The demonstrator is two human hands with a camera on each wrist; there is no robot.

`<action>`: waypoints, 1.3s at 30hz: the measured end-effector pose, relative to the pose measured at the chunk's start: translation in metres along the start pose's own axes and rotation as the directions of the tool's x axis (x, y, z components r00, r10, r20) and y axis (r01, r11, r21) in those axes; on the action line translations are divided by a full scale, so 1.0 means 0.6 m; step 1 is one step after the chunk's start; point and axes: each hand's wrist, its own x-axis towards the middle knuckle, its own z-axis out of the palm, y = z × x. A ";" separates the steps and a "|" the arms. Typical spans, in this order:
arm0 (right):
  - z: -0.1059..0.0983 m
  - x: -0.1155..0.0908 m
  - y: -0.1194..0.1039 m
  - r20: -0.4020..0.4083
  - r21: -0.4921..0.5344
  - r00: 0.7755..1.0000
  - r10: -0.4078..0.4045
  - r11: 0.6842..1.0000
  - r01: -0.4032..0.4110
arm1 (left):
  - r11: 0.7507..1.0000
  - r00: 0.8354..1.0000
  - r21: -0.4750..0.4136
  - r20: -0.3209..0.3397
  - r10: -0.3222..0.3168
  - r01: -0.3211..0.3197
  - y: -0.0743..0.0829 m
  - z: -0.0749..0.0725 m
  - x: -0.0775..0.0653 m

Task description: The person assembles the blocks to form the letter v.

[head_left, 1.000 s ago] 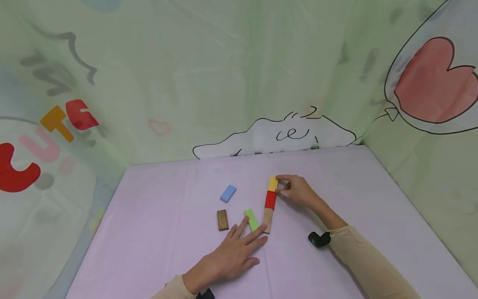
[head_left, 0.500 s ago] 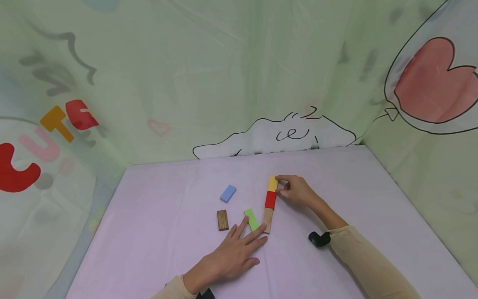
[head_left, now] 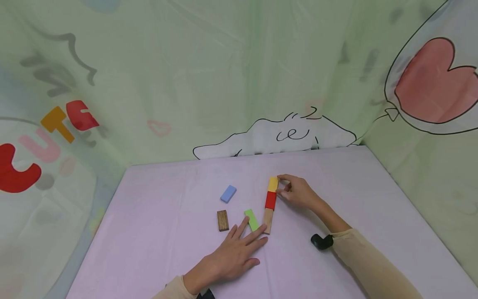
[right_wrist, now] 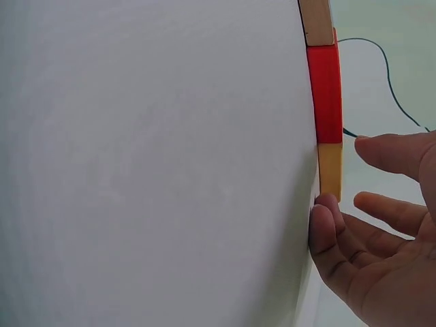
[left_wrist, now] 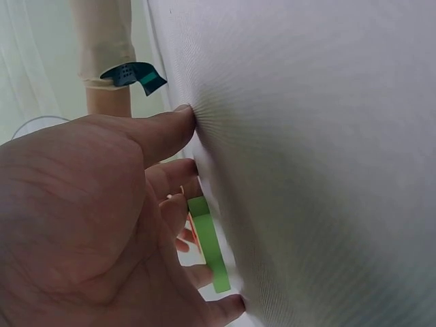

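Observation:
Three blocks lie end to end in the head view: light wood (head_left: 268, 220) nearest, red (head_left: 270, 201) in the middle, yellow (head_left: 273, 185) farthest. My right hand (head_left: 298, 192) is beside the yellow block, fingers loosely bent. In the right wrist view, fingertips touch the yellow block's (right_wrist: 330, 170) far end, and the thumb stands apart from the row. My left hand (head_left: 233, 256) rests spread and palm-down at the near end. Its fingers reach the green block (head_left: 250, 216) and the light wood block; fingertips partly hide the green block's near end.
A blue block (head_left: 228, 194) and a dark brown wooden block (head_left: 223, 220) lie left of the row on the pale table (head_left: 157, 216). A printed curtain (head_left: 209, 83) rises behind the table. Both wrists wear black devices, such as the right one (head_left: 321, 241).
The blocks and both hands hold nearly the same places. The right wrist and sleeve have shifted very slightly to the right.

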 end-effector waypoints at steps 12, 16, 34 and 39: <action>0.002 -0.019 -0.010 -0.046 -0.084 0.995 -0.087 0.993 0.083 | 1.000 1.000 0.002 0.003 -0.007 0.007 0.000 0.001 0.000; 0.005 -0.029 -0.015 -0.034 -0.160 0.991 -0.132 0.979 0.125 | 1.000 1.000 -0.005 0.011 -0.011 0.011 0.000 0.001 -0.001; 0.015 -0.053 -0.035 0.148 -0.288 0.932 -0.332 0.887 0.362 | 1.000 1.000 -0.003 0.011 -0.002 0.002 -0.001 0.003 0.000; 0.017 -0.058 -0.037 0.138 -0.297 0.915 -0.380 0.865 0.404 | 1.000 1.000 -0.004 0.013 -0.005 0.006 0.000 0.001 0.000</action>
